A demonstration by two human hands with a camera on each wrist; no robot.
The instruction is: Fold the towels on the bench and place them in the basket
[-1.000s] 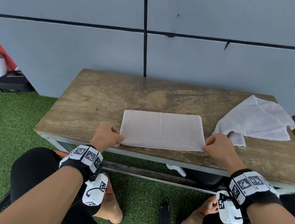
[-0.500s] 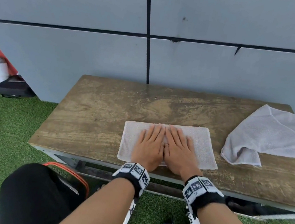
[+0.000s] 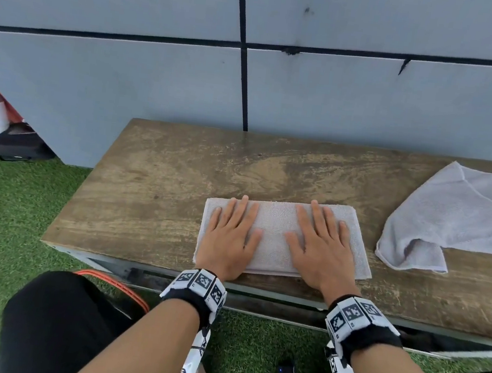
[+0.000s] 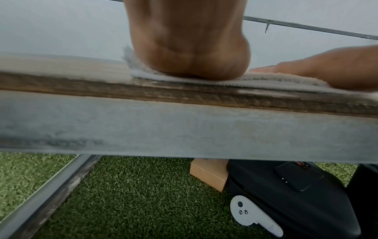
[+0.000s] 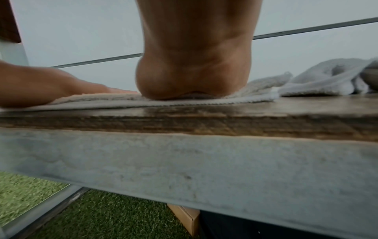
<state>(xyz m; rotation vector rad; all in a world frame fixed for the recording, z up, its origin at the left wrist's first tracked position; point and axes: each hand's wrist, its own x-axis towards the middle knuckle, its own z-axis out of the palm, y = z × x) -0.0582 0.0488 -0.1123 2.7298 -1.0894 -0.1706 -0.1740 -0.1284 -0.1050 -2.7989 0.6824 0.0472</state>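
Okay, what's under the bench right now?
Under the bench, on the green turf: a brown cardboard box, a black case and a white handheld controller against it. The bench's front rail hides anything farther back.

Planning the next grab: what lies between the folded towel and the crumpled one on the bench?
Only bare wooden bench top, seen in the head view, separates the flat folded grey towel from the crumpled grey towel; they lie apart.

No readable text; wrist bands (image 3: 200, 282) carry only black-white square marker patterns.
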